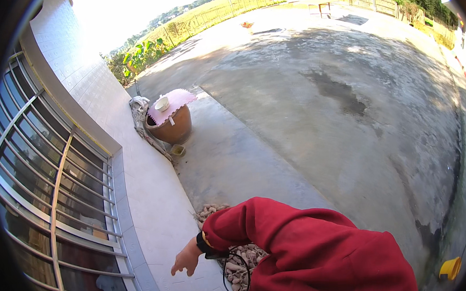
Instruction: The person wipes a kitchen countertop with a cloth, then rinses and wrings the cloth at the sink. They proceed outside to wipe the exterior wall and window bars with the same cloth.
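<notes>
My left hand (186,258) reaches out at the lower left from a red sleeve, in front of the white tiled wall. Its fingers are partly spread and hold nothing; whether they touch the wall I cannot tell. A black strap with a small device (208,246) is around the wrist, and a thin black cable (225,280) loops down below it. Beneath the arm, a pile of root vegetables that look like sweet potatoes (235,267) lies along the foot of the wall, partly hidden by the sleeve. My right hand is out of view.
A barred window (57,178) is in the tiled wall (152,208) at left. Ahead by the wall stands a brown earthen jar (173,129) with a pink foam mat (179,100) and a bowl (162,104) on top. A yellow object (450,268) lies on the concrete at lower right.
</notes>
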Action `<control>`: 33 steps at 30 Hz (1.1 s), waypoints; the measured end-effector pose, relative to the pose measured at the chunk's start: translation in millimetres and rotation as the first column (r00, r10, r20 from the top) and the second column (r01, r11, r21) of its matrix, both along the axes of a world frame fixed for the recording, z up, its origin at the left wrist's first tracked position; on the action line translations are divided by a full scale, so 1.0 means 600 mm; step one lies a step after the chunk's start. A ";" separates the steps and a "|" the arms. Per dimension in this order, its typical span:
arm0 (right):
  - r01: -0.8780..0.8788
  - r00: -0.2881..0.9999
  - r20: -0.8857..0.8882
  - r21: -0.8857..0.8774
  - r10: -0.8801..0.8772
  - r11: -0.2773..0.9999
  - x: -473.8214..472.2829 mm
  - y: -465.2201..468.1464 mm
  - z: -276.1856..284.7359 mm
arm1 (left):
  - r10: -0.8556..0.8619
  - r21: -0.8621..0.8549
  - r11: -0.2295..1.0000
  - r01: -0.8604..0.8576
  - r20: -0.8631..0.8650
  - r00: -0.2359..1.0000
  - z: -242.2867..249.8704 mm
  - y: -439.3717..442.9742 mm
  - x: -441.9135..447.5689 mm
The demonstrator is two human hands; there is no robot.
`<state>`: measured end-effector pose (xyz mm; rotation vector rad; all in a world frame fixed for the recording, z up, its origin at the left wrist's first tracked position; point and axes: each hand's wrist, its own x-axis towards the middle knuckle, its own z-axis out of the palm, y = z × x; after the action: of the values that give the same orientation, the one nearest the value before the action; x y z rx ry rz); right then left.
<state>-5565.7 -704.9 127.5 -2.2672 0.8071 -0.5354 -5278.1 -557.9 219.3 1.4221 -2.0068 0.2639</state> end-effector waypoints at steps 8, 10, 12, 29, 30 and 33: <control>0.987 0.159 -0.223 0.008 -0.962 0.162 -0.543 0.290 -0.216 | -0.030 0.066 0.997 0.030 -0.012 0.999 -0.024 -0.022 0.000; 0.811 -0.258 -0.165 0.499 -0.952 -0.306 -0.616 0.419 -0.287 | -0.017 0.085 0.996 0.018 -0.015 1.000 -0.030 -0.028 0.003; 0.541 -0.690 -0.107 0.581 -0.716 -0.608 -0.635 0.553 -0.357 | 0.001 0.107 0.994 0.000 -0.013 1.000 -0.037 -0.035 0.007; 0.958 0.194 -0.360 0.270 -0.912 0.097 -0.530 0.352 -0.392 | 0.392 0.452 0.795 -0.405 0.127 0.911 -0.120 -0.130 0.064; 0.950 0.229 -0.334 0.283 -0.914 0.135 -0.533 0.329 -0.389 | 0.420 0.482 0.759 -0.439 0.152 0.894 -0.130 -0.148 0.069; 0.930 0.271 -0.315 0.331 -0.909 0.162 -0.555 0.285 -0.388 | 0.507 0.575 0.618 -0.535 0.229 0.831 -0.178 -0.212 0.084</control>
<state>-5898.9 -533.7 -105.3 -1.0521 2.1332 -0.6951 -5227.7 -684.9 112.8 2.4517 -1.7200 -0.1596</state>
